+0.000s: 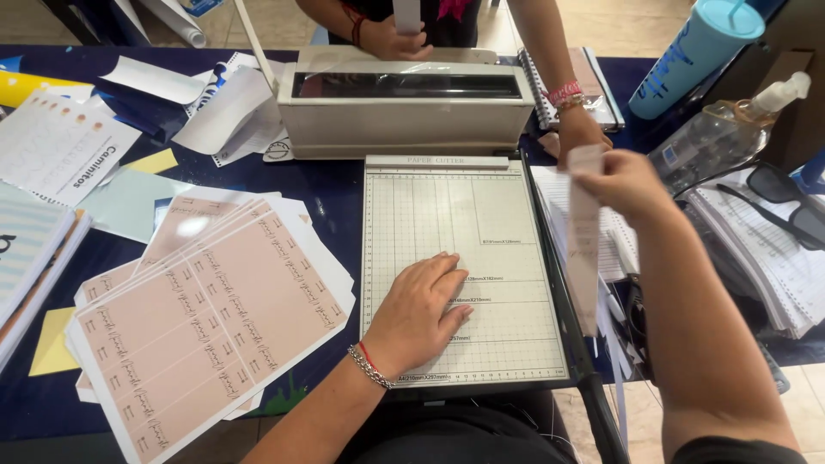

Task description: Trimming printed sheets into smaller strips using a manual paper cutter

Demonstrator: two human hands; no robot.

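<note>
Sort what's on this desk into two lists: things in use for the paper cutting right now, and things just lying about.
In use:
- paper cutter, left hand flat on its grid
- cut paper strip, pinched in right hand
- stack of pink printed sheets beside the cutter

Lying about:
- teal tumbler
- clear pump bottle
- sunglasses
- yellow notes
- binding machine, handled by another person

The flat paper cutter board (447,215) is pale cream, ruled with a fine grey grid. The stack of printed sheets (206,318) is dusty pink, crossed by white bands and rows of small dark lettering. The tablecloth (331,193) is deep navy blue. The boxy binding machine (404,103) is off-white with a black slot. The tall plastic tumbler (692,56) is turquoise. The narrow paper strip (583,241) is pale pink.
</note>
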